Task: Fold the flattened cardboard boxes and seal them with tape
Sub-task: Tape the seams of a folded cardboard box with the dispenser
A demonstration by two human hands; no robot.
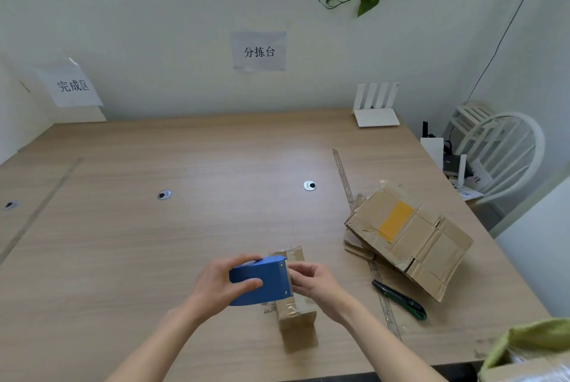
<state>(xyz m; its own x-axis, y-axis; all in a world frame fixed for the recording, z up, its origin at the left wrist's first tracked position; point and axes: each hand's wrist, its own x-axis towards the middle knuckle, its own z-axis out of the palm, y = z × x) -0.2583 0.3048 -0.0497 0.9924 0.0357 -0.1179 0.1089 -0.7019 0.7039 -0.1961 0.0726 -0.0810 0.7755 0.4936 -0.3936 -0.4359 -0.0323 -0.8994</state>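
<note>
- Gripping the blue tape dispenser [262, 281], the left hand [220, 284] curls its fingers over the top and its thumb across the near side.
- Right hand [311, 281]: fingertips pinched together at the dispenser's cutter end; whether tape lies between them cannot be told.
- Small cardboard box [296, 313]: on the wooden table [154, 243], directly beneath both hands.
- Flattened cardboard boxes [410, 236]: stacked to the right, near a green utility knife [401, 300].

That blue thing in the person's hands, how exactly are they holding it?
The left hand grips the blue tape dispenser around its body. The right hand pinches at its front end, apparently the tape there.
</note>
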